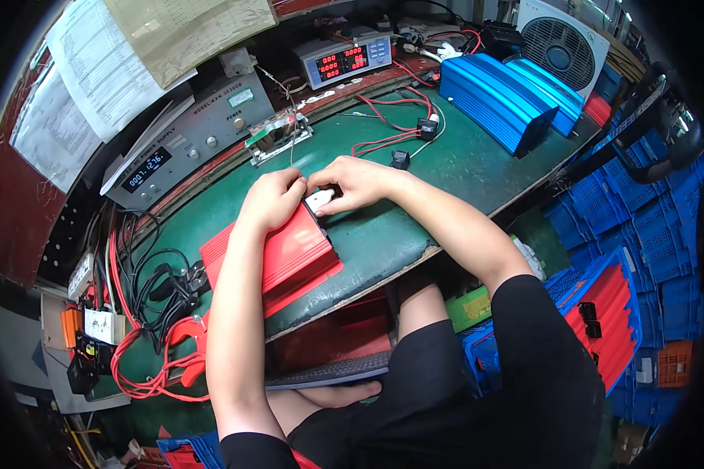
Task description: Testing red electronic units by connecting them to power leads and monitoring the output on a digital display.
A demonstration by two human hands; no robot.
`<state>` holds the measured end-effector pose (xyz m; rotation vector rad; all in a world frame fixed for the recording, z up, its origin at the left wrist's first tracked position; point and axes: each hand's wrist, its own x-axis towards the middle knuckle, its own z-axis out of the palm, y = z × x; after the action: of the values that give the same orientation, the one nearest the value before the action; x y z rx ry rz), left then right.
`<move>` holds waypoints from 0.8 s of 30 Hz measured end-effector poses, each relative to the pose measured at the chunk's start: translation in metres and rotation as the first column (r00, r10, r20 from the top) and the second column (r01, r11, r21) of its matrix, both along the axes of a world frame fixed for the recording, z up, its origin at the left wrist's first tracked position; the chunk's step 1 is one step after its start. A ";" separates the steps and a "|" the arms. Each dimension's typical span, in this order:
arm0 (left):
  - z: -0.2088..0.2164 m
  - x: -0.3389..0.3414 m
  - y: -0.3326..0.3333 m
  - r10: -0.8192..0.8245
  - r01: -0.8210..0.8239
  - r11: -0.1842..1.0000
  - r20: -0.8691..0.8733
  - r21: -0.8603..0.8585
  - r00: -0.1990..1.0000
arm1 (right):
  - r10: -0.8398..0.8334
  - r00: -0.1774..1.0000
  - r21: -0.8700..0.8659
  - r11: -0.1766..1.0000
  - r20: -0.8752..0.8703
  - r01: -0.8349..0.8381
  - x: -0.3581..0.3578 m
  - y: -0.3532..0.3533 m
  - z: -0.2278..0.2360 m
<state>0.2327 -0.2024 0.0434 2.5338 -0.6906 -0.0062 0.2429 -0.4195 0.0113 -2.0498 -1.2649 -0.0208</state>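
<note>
A red ribbed metal case [297, 248], like a power inverter housing, lies slanted on the green bench in front of me. My left hand [275, 199] rests over its far end, fingers curled together at the corner; whatever they pinch is hidden. Opposite it, my right hand [358, 186] has thumb and forefinger closed about a white socket [319, 201] at the case's end face. A dark part shows beneath the right fingers, too covered to name. Both hands' fingertips nearly meet at the socket's upper edge.
A grey power supply [188, 141] and a meter with red digits [344, 59] stand behind. Blue metal cases [497, 98] are at the far right. Red leads and black plugs [426, 127] lie beyond my hands; tangled cables [160, 289] and red clamps [195, 344] are left. Blue crates [649, 234] stand right.
</note>
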 end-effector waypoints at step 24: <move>0.004 -0.001 0.000 0.049 -0.048 0.999 -0.064 0.007 0.997 | -0.008 1.000 -0.027 1.000 0.020 0.008 0.000 0.001 0.000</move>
<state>0.2318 -0.2025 0.0470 2.5434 -0.6043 -0.0731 0.2426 -0.4189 0.0114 -2.0824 -1.2757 -0.0278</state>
